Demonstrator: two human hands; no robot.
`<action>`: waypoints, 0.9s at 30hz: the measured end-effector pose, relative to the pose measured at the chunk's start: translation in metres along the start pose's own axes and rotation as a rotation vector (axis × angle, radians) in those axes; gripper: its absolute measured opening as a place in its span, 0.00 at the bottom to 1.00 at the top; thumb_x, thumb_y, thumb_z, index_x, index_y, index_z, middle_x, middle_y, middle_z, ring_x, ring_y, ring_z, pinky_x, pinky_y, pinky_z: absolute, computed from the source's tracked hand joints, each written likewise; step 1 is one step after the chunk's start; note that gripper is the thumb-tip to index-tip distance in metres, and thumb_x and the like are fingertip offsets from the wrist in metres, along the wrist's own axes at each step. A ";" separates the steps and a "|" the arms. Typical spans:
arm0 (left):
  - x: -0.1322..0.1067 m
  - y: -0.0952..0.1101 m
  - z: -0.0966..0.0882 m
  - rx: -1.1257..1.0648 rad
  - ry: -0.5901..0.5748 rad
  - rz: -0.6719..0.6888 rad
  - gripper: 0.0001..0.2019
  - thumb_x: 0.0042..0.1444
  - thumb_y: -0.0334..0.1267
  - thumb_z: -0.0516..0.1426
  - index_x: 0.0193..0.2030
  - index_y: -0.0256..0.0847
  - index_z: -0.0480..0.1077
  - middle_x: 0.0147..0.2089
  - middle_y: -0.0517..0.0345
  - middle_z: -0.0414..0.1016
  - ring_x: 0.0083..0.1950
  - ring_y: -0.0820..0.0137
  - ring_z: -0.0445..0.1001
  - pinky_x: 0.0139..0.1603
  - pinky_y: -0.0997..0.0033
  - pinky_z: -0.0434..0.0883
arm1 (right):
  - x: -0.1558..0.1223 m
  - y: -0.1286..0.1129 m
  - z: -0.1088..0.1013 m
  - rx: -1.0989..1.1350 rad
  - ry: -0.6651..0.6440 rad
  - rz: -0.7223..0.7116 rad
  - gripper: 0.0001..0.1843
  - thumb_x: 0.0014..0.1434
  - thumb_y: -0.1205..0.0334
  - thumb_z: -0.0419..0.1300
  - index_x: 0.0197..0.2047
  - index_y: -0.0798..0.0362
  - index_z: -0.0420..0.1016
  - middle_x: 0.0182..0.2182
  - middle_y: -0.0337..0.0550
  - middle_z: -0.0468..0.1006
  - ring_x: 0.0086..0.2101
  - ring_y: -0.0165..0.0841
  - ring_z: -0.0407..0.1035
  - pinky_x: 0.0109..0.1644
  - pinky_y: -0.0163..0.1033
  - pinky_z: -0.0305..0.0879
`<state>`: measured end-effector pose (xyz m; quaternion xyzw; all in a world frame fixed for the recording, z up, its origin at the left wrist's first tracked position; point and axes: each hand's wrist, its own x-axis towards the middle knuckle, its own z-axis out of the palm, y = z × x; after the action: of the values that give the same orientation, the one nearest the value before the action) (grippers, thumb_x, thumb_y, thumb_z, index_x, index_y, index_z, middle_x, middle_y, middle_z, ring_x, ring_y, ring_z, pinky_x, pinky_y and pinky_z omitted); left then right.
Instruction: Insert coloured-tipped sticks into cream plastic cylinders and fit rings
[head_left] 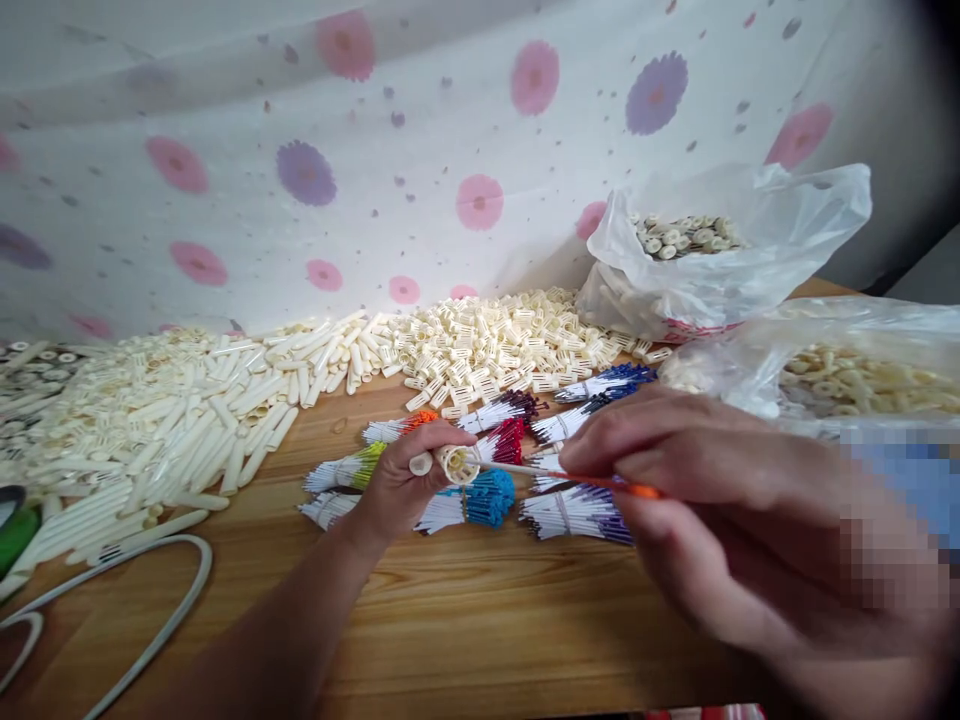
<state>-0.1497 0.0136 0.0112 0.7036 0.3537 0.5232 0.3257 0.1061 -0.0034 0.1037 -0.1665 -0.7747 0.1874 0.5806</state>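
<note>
In the head view my left hand (409, 475) is closed around a cream slotted pen barrel (459, 465), its open end turned toward the right. A round white end (421, 463) shows between its fingers; I cannot tell whether it belongs to a second piece. My right hand (697, 500) pinches a thin pen refill (540, 471) with a white shaft and an orange end. The refill's far tip reaches the barrel's opening; how deep it goes is hidden. Below the hands lie banded refill bundles with blue (489, 497), red (510, 440) and purple (577, 513) ends.
Cream tubes (240, 410) are heaped at left, with short slotted pieces (495, 345) piled at the back. Plastic bags (675, 300) of small parts stand at right. A white cable (176, 610) curls over the wooden table (465, 620) at front left. A flowered curtain (420, 120) hangs behind.
</note>
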 end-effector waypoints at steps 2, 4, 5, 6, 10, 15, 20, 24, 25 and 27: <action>0.001 0.003 0.001 0.032 -0.006 0.005 0.11 0.54 0.38 0.61 0.45 0.50 0.77 0.38 0.58 0.76 0.38 0.67 0.72 0.41 0.69 0.68 | 0.003 -0.001 0.004 -0.057 -0.088 0.000 0.10 0.56 0.70 0.62 0.37 0.42 0.76 0.32 0.37 0.81 0.32 0.31 0.76 0.33 0.35 0.74; 0.002 0.004 0.001 0.048 -0.012 0.015 0.12 0.54 0.41 0.61 0.46 0.50 0.77 0.38 0.56 0.76 0.39 0.66 0.72 0.42 0.67 0.68 | 0.004 0.000 0.007 -0.108 -0.122 -0.022 0.07 0.57 0.68 0.61 0.35 0.44 0.76 0.32 0.38 0.81 0.32 0.30 0.76 0.35 0.33 0.75; 0.003 0.003 0.000 0.057 -0.016 0.017 0.12 0.54 0.43 0.61 0.46 0.50 0.77 0.37 0.56 0.76 0.38 0.65 0.72 0.41 0.67 0.68 | 0.003 0.001 0.009 -0.126 -0.119 -0.044 0.06 0.57 0.67 0.61 0.34 0.45 0.75 0.32 0.38 0.81 0.31 0.29 0.76 0.36 0.33 0.75; 0.003 0.003 0.000 0.068 -0.020 0.016 0.13 0.54 0.43 0.61 0.46 0.50 0.77 0.36 0.56 0.76 0.37 0.66 0.72 0.41 0.66 0.68 | 0.002 0.002 0.011 -0.141 -0.119 -0.063 0.06 0.58 0.67 0.60 0.34 0.45 0.75 0.32 0.39 0.81 0.32 0.29 0.76 0.37 0.33 0.75; 0.003 0.000 -0.002 0.104 -0.027 0.019 0.13 0.53 0.46 0.61 0.46 0.51 0.77 0.35 0.56 0.75 0.36 0.66 0.71 0.39 0.67 0.68 | -0.004 0.010 0.021 -0.139 -0.116 -0.127 0.09 0.59 0.70 0.58 0.38 0.45 0.72 0.35 0.42 0.80 0.37 0.31 0.76 0.39 0.35 0.75; 0.004 0.006 -0.003 0.155 -0.031 0.032 0.19 0.54 0.52 0.58 0.50 0.49 0.75 0.37 0.54 0.74 0.40 0.64 0.71 0.43 0.65 0.67 | -0.008 0.025 0.036 -0.152 -0.101 -0.156 0.08 0.59 0.70 0.57 0.41 0.49 0.72 0.35 0.45 0.79 0.37 0.33 0.74 0.42 0.39 0.73; 0.005 0.010 -0.004 0.277 0.100 0.062 0.18 0.56 0.51 0.57 0.48 0.45 0.76 0.42 0.50 0.75 0.44 0.63 0.72 0.45 0.64 0.68 | -0.013 0.040 0.047 -0.208 -0.079 -0.097 0.09 0.59 0.73 0.57 0.42 0.53 0.73 0.37 0.46 0.75 0.37 0.32 0.70 0.40 0.38 0.70; 0.005 0.013 -0.006 0.465 0.132 0.192 0.12 0.54 0.40 0.61 0.46 0.47 0.76 0.41 0.53 0.75 0.43 0.65 0.73 0.44 0.67 0.70 | -0.016 0.046 0.051 -0.252 -0.055 -0.092 0.07 0.57 0.73 0.59 0.38 0.53 0.74 0.34 0.43 0.71 0.34 0.31 0.66 0.36 0.37 0.67; 0.005 0.015 -0.007 0.509 0.130 0.222 0.13 0.54 0.38 0.61 0.47 0.47 0.75 0.41 0.54 0.75 0.42 0.66 0.73 0.44 0.68 0.70 | -0.016 0.047 0.052 -0.258 -0.052 -0.089 0.06 0.57 0.72 0.59 0.36 0.53 0.73 0.33 0.43 0.70 0.34 0.30 0.65 0.35 0.37 0.66; 0.004 0.018 -0.007 0.588 0.141 0.268 0.14 0.52 0.34 0.62 0.47 0.48 0.75 0.41 0.54 0.75 0.42 0.66 0.74 0.43 0.68 0.70 | -0.016 0.049 0.053 -0.254 -0.056 -0.067 0.04 0.57 0.71 0.59 0.34 0.54 0.73 0.32 0.42 0.69 0.33 0.30 0.65 0.35 0.37 0.65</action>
<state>-0.1527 0.0080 0.0303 0.7698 0.4155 0.4844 0.0114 0.0615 0.0263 0.0531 -0.2074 -0.8132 0.0731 0.5389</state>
